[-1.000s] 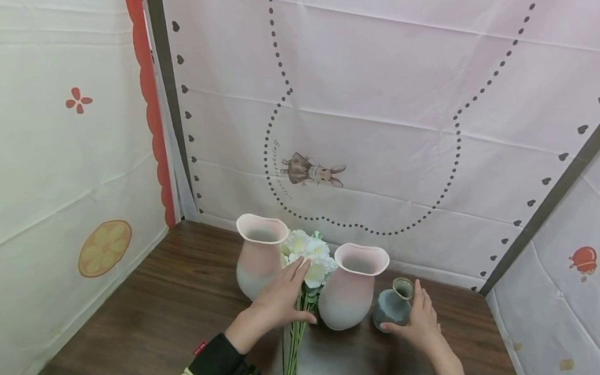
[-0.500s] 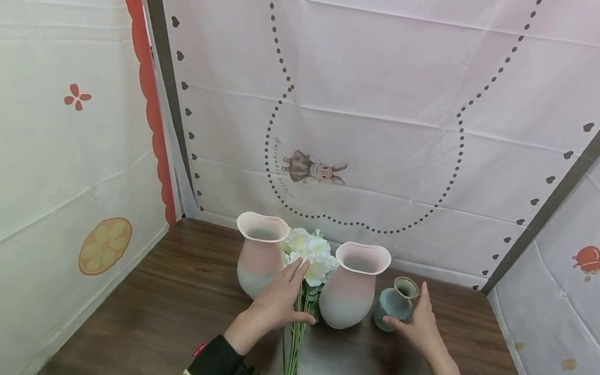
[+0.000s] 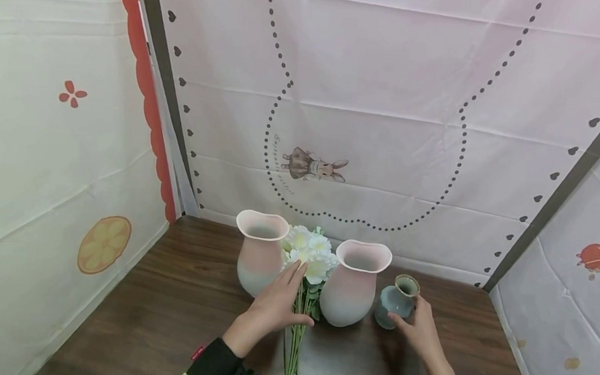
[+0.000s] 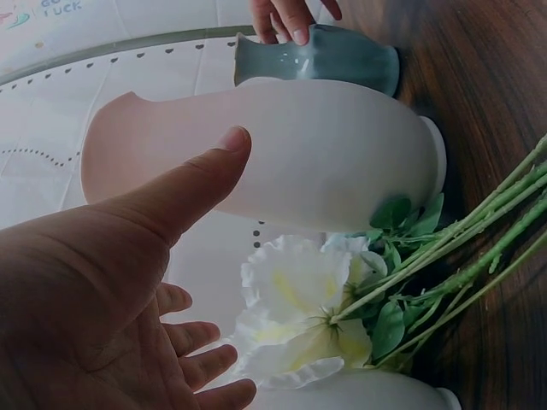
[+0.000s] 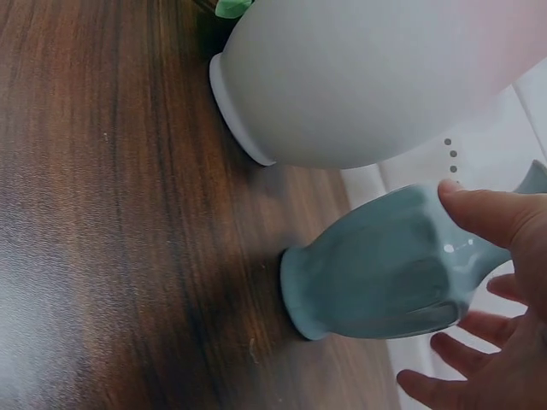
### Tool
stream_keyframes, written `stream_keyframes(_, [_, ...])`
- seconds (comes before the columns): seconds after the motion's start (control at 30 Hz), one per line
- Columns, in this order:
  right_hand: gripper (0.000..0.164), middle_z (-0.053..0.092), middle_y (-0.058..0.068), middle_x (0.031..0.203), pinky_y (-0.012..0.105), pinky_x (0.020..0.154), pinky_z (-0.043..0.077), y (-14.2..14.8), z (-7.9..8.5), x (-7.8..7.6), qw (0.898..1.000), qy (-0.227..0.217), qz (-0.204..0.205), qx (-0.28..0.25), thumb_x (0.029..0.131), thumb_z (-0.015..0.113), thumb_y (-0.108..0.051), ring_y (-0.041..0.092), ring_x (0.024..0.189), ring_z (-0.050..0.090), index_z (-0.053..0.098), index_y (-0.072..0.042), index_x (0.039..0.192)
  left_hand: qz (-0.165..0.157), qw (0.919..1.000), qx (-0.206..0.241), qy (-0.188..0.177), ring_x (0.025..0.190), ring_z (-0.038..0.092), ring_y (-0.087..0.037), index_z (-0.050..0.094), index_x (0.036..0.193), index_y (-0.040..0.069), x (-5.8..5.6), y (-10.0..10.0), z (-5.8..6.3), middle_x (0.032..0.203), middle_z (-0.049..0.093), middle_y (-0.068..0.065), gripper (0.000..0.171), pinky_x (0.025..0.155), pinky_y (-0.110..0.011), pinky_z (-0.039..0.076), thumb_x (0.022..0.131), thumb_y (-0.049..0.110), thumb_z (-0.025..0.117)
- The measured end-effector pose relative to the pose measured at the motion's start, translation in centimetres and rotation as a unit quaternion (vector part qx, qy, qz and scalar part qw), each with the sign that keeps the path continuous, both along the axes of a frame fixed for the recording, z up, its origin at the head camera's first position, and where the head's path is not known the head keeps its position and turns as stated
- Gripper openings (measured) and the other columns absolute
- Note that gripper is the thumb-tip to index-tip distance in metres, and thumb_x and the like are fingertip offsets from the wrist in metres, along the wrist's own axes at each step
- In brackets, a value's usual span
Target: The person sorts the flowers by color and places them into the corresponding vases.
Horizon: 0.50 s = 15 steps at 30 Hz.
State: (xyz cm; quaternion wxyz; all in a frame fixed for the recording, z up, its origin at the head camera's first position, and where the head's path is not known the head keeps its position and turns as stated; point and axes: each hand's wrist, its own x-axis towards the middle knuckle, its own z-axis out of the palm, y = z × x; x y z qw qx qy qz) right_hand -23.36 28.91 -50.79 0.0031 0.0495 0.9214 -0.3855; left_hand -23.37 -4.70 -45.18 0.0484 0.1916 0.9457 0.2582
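Observation:
My left hand (image 3: 275, 302) is spread above a bunch of white artificial flowers (image 3: 318, 265). Its thumb points right over the green stems (image 3: 295, 350), and the left wrist view shows the fingers apart, holding nothing. On the right, my right hand (image 3: 422, 331) is at a small blue-green vase (image 3: 395, 301). In the right wrist view its thumb touches the vase's shoulder, while the other fingers lie loosely spread on the far side of the neck. The small vase (image 5: 385, 265) stands upright on the table.
Two larger pink-to-white vases with wavy rims flank the flowers: the left vase (image 3: 259, 260) and the right vase (image 3: 350, 292). All stand on a dark wooden table (image 3: 166, 300). Printed cloth walls (image 3: 375, 158) enclose it at the back and both sides.
My right hand has moved in closer on the small vase, its fingers coming nearer the neck. The left hand has stayed in place. The head view has shifted slightly.

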Motion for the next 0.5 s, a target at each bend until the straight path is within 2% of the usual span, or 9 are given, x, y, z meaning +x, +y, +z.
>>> stream_keyframes(0.2, [0.082,0.022,0.038,0.152,0.064,0.114,0.033,-0.08,-0.53,-0.07,1.0,0.005,-0.014,-0.008,0.095,0.067,-0.025,0.052,0.139,0.031,0.02,0.014,0.149,0.003,1.0,0.001,-0.009,0.151,0.025,-0.037,0.015,0.16,0.013,-0.25,0.01,-0.51,0.167,0.017,-0.015,0.116,0.119,-0.055,0.033,0.075,0.05,0.084])
stream_keyframes(0.5, [0.073,0.028,0.034,0.148,0.06,0.105,0.045,-0.26,-1.08,-0.07,0.999,0.033,-0.033,-0.026,0.095,0.067,-0.019,0.048,0.131,0.039,0.026,0.012,0.147,0.004,0.9999,-0.003,-0.015,0.152,0.025,-0.036,0.014,0.16,0.013,-0.2,0.09,-0.73,0.167,0.016,-0.014,0.115,0.119,-0.054,0.033,0.076,0.051,0.083])
